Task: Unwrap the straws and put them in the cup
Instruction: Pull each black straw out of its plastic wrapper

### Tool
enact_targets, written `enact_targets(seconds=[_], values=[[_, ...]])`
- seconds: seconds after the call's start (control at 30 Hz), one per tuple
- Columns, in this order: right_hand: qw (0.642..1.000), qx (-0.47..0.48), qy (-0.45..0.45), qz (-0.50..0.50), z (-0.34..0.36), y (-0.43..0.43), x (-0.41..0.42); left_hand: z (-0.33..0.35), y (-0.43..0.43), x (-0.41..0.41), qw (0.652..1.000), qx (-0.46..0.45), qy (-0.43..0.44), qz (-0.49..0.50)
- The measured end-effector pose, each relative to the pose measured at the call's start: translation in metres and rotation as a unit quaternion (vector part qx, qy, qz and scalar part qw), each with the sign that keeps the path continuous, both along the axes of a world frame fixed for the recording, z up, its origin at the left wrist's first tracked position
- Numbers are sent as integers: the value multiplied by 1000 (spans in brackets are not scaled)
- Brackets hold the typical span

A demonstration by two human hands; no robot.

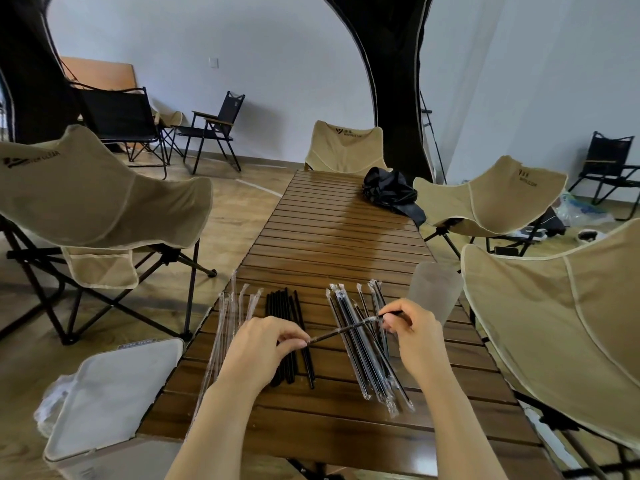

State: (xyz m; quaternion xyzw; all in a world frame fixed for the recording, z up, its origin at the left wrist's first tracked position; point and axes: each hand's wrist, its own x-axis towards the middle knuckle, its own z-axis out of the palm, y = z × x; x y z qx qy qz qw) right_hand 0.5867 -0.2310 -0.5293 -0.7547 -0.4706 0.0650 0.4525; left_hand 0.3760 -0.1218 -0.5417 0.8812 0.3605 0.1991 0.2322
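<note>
A black straw in a clear wrapper (346,330) is held level above the table between both hands. My left hand (263,344) pinches its left end, and my right hand (412,327) pinches its right end, where bare black straw shows. Under it lie several wrapped straws (367,355) in a pile. Several bare black straws (289,327) lie side by side to their left. Empty clear wrappers (230,327) lie at the table's left edge. A frosted translucent cup (434,289) stands upright just beyond my right hand.
The slatted wooden table (332,233) runs away from me, with a black bag (391,192) at its far right. Beige folding chairs (97,202) stand on both sides and at the far end. A grey lidded bin (114,393) stands by the near left corner.
</note>
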Motion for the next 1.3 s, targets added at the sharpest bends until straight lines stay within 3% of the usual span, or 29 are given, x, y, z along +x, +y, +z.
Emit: enact_targets(seconds=[0.17,0.47,0.67,0.9,1.07,1.3], values=[[999,10,35,-33,-5,1,4,-1,6,-3,998,-50,-14,-19],[999,8,32,-23,-9,1,4,-7,15,-16,998,-41,-14,40],[992,34,115,-36,-12,-3,9,-6,13,-21,998,-20,-29,44],[964,67,247,-65,-15,-2,9,-7,14,-31,991,-49,-108,54],[949,77,281,-121,-20,2,11,-9,14,-30,992,-43,-104,51],[880,152,386,-230,-14,-7,27,-7,14,-37,972,-41,-183,144]])
